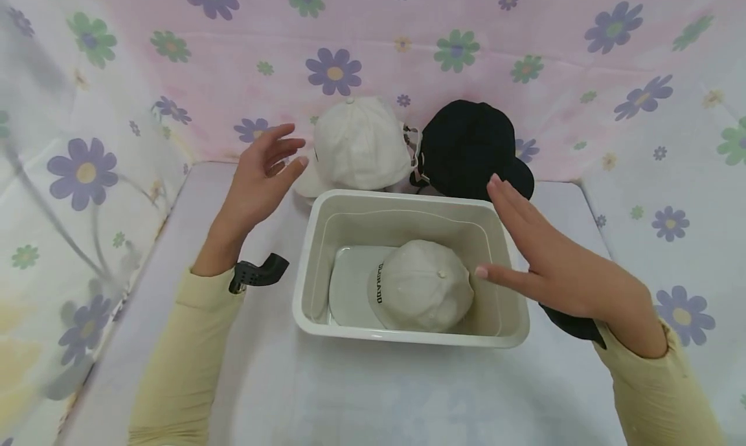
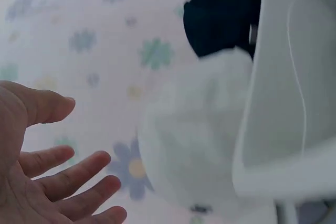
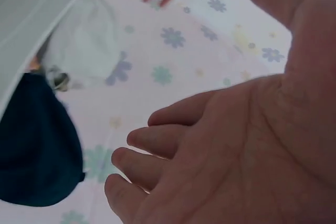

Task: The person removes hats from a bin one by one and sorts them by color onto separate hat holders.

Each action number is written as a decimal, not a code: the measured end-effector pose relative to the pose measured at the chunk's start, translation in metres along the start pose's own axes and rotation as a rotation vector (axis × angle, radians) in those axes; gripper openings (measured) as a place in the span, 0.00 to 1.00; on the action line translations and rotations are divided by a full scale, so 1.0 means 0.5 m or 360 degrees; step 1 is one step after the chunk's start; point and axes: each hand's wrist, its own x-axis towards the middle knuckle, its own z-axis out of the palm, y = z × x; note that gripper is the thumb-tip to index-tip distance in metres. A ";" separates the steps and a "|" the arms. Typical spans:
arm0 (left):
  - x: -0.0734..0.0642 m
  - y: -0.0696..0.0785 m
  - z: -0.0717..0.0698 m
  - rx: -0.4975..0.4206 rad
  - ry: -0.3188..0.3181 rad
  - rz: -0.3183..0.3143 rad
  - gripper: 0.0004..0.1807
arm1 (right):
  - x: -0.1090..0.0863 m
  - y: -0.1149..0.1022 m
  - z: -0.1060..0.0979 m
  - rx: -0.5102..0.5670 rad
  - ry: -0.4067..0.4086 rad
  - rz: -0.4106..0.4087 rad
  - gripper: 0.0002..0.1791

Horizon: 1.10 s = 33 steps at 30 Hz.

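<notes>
A white baseball cap [image 1: 362,145] and a black baseball cap [image 1: 469,149] sit side by side behind a cream plastic bin [image 1: 408,337]. Inside the bin lies an off-white cap [image 1: 428,284] with dark lettering, its brim toward the left. My left hand [image 1: 262,174] is held in the air just left of the white cap, fingers loosely bent and holding nothing; the left wrist view shows its palm [image 2: 31,177]. Over the bin's right side hovers my right hand [image 1: 559,265], fingers straight and thumb apart, with nothing in it. The right wrist view shows its palm [image 3: 241,150].
Floral cloth [image 1: 373,38] hangs at the back and along both sides. A pale cover [image 1: 373,394] lies over the table under the bin. A black strap mount [image 1: 259,271] sits on the left wrist.
</notes>
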 end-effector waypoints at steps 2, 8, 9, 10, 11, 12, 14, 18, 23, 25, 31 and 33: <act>-0.006 0.030 0.021 -0.0009 -0.0043 0.0121 0.29 | -0.022 0.019 0.023 -0.0004 -0.0016 0.0026 0.56; -0.018 0.101 0.111 -0.0017 -0.0281 0.0401 0.26 | -0.061 0.067 0.102 0.0001 -0.0024 0.0125 0.60; -0.019 0.108 0.127 -0.0005 -0.0328 0.0420 0.26 | -0.064 0.074 0.114 -0.0004 -0.0018 0.0135 0.61; -0.019 0.113 0.142 0.0015 -0.0371 0.0437 0.26 | -0.066 0.080 0.126 -0.0003 -0.0014 0.0140 0.62; -0.019 0.117 0.157 0.0031 -0.0411 0.0454 0.26 | -0.069 0.087 0.137 -0.0006 -0.0007 0.0154 0.63; -0.019 0.120 0.171 0.0044 -0.0447 0.0465 0.26 | -0.071 0.093 0.147 -0.0004 0.0000 0.0164 0.64; -0.018 0.122 0.195 0.0077 -0.0509 0.0488 0.26 | -0.074 0.101 0.165 -0.0027 0.0030 0.0165 0.66; -0.018 0.123 0.232 0.0123 -0.0641 0.0495 0.26 | -0.080 0.113 0.191 -0.0120 0.0119 0.0117 0.68; -0.022 0.125 0.261 0.0213 -0.0802 0.0421 0.26 | -0.087 0.118 0.204 -0.0232 0.0211 0.0093 0.70; -0.022 0.125 0.271 0.0247 -0.0861 0.0378 0.26 | -0.088 0.118 0.206 -0.0256 0.0225 0.0090 0.70; -0.017 0.111 0.303 0.0363 -0.1022 0.0303 0.28 | -0.089 0.117 0.207 -0.0316 0.0239 0.0076 0.69; -0.016 0.103 0.313 0.0416 -0.1060 0.0317 0.29 | -0.089 0.118 0.209 -0.0333 0.0250 0.0063 0.69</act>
